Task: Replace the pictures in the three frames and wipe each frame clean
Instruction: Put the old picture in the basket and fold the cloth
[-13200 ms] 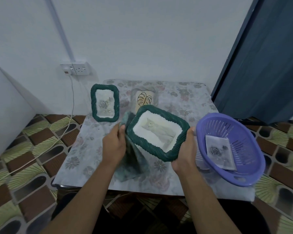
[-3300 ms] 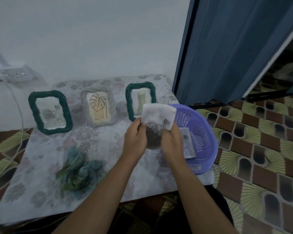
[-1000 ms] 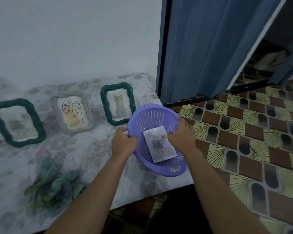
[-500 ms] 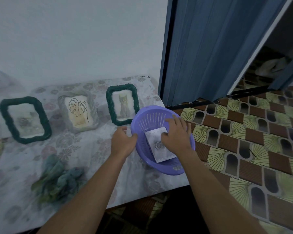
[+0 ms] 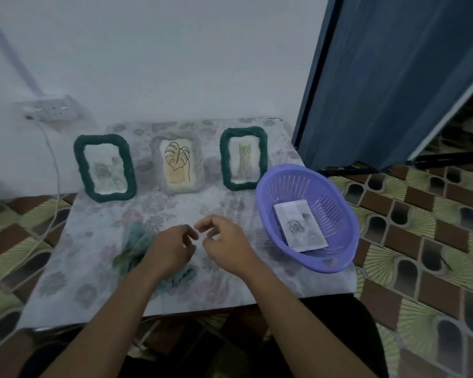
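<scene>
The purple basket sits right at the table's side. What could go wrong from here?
The basket juts past the table's right edge, so a nudge from the right hand might tip it and the picture inside onto the floor. The cat frame stands upright just behind the basket; a careless reach that way could knock it flat.

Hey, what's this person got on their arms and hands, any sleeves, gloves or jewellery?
Nothing worn shows. The left hand and right hand are bare, with no gloves and no rings visible. The left forearm and right forearm are bare down to the picture's bottom edge: no sleeves, watch or bracelets in view.
</scene>
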Available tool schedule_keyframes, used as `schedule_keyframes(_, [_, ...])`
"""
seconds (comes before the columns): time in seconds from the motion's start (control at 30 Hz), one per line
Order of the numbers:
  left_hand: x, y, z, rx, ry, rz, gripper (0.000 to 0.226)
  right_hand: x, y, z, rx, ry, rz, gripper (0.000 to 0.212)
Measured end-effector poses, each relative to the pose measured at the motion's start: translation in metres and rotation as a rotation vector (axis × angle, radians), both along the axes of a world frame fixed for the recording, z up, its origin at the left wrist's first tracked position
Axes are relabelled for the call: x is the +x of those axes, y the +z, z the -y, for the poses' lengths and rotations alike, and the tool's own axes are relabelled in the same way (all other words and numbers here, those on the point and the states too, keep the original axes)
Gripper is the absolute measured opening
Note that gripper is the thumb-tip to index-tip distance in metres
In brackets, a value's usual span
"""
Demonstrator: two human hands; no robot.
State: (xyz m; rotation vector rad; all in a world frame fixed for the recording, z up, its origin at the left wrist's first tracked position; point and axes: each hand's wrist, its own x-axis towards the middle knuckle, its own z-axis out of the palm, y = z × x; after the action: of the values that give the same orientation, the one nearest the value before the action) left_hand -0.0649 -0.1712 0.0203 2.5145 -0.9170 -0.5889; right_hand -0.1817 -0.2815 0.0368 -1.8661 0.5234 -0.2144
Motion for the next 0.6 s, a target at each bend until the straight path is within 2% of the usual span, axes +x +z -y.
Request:
schedule_keyframes(0.13, [0.011,-0.014,-0.043,0.195,0.071,0.155,0.028,0.014,-0.024,-0.029,-0.104,0.124,-0.149,0.038])
schedule_keyframes(0.23, [0.016,-0.022,-0.065,0.257,0.014,0.075,0.044,0.023,-0.046,-0.042,-0.225,0.229,-0.284,0.043])
schedule_keyframes(0.37, [0.023,-0.033,-0.083,0.313,-0.090,0.023,0.083,0.028,-0.070,-0.052,-0.393,0.262,-0.357,0.041])
schedule_keyframes(0.47, [0.023,-0.039,-0.088,0.281,-0.126,0.016,0.081,0.027,-0.078,-0.052,-0.354,0.137,-0.313,0.039])
schedule_keyframes(0.6, [0.020,-0.040,-0.086,0.141,-0.140,0.016,0.061,0.029,-0.075,-0.048,-0.232,0.100,-0.212,0.022])
